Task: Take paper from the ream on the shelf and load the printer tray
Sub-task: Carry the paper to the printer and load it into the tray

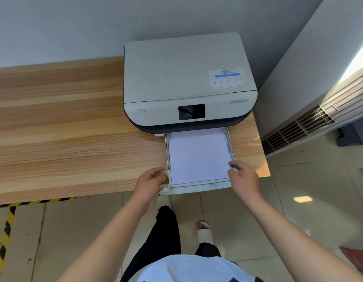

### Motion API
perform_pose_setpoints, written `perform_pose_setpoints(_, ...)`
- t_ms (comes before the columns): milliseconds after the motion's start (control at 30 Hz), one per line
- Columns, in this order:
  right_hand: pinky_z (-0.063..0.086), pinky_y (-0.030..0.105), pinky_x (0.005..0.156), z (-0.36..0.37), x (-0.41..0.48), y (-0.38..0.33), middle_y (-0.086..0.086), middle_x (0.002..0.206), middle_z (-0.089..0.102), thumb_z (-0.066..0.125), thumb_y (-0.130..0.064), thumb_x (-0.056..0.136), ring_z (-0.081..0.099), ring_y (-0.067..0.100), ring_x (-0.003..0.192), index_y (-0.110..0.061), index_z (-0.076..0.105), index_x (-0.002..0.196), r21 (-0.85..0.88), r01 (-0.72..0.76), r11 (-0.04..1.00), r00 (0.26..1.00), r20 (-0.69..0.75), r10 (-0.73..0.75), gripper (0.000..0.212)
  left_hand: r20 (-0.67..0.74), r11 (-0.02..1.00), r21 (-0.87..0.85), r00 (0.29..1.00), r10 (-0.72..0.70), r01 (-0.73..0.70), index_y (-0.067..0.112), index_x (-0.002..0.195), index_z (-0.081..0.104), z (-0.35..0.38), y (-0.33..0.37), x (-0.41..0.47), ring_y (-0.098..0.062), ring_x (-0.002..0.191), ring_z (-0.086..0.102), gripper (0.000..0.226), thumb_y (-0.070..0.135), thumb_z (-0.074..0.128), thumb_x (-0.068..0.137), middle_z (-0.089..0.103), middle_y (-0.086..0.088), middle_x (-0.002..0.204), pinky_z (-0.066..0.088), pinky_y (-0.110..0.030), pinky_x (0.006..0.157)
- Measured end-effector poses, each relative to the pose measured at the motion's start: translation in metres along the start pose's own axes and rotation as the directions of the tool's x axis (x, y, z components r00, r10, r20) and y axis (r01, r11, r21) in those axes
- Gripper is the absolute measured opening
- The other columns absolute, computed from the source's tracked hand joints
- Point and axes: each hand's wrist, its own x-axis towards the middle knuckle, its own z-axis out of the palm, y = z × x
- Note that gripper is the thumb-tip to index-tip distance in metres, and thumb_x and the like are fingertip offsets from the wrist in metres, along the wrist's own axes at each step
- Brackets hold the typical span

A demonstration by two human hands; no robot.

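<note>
A white printer [184,78] with a dark lower front and a small black screen stands on the wooden table [64,129] against the wall. Its paper tray [199,189] is pulled out toward me over the table's front edge. A stack of white paper [198,155] lies flat in the tray. My left hand [151,183] hovers at the tray's front left corner, fingers loosely curled and apart, holding nothing. My right hand [242,176] is at the tray's front right corner, fingers spread beside the paper's edge. No ream or shelf is in view.
A white air-conditioning unit [319,117] with grilles stands on the right against the wall. Yellow-black tape [5,231] marks the tiled floor at the left. My legs and slippers [204,233] are below the table edge.
</note>
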Motion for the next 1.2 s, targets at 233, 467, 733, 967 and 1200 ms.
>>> perform_pose_setpoints(233,0.041,0.030,0.088,-0.018,0.055,-0.041,0.006,0.140,0.051,0.045,-0.012,0.093,0.050,0.023,0.120,-0.012,0.049,0.139,0.173,-0.268,0.948,0.958,0.149,0.244,0.045,0.061,0.992,-0.107,0.996,-0.063,0.069,0.022,0.105,0.065,0.011,0.038,0.025,-0.011,0.089,0.060,0.013,0.020,0.054,0.098,0.066,0.006,0.104,0.049,-0.035,0.093)
perform_pose_setpoints(467,0.044,0.024,0.057,-0.020,0.054,-0.051,-0.001,0.100,0.065,0.041,-0.006,0.095,0.059,0.010,0.079,-0.015,0.063,0.113,0.310,-0.345,0.886,0.933,0.220,0.286,0.030,0.061,0.972,-0.212,0.994,-0.089,0.100,0.029,0.095,0.061,0.016,0.045,0.036,-0.019,0.110,0.055,0.016,0.035,0.046,0.100,0.066,0.004,0.106,0.039,-0.034,0.097)
perform_pose_setpoints(733,0.046,0.026,0.056,-0.019,0.052,-0.054,0.000,0.082,0.063,0.042,-0.019,0.098,0.059,0.015,0.070,-0.009,0.063,0.103,0.395,-0.401,0.827,0.914,0.237,0.330,0.024,0.093,0.966,-0.220,0.989,-0.114,0.133,0.011,0.137,0.054,0.012,0.041,0.043,-0.024,0.124,0.051,0.049,0.043,0.038,0.102,0.061,-0.004,0.126,0.032,-0.038,0.112)
perform_pose_setpoints(967,0.043,0.022,0.054,-0.021,0.051,-0.056,-0.002,0.083,0.060,0.040,-0.029,0.100,0.055,0.010,0.069,-0.013,0.058,0.096,0.414,-0.435,0.800,0.893,0.314,0.323,0.025,0.112,0.970,-0.204,0.987,-0.112,0.134,0.013,0.142,0.049,0.015,0.045,0.041,-0.019,0.124,0.048,0.053,0.046,0.035,0.102,0.060,-0.003,0.130,0.024,-0.039,0.114)
perform_pose_setpoints(1200,0.045,0.021,0.054,-0.023,0.051,-0.052,-0.002,0.084,0.062,0.042,-0.028,0.099,0.058,0.011,0.072,-0.020,0.059,0.094,0.411,-0.429,0.805,0.890,0.344,0.299,0.020,0.123,0.975,-0.180,0.986,-0.111,0.132,0.017,0.145,0.046,0.013,0.041,0.040,-0.018,0.127,0.046,0.052,0.044,0.036,0.102,0.058,-0.002,0.138,0.023,-0.042,0.113)
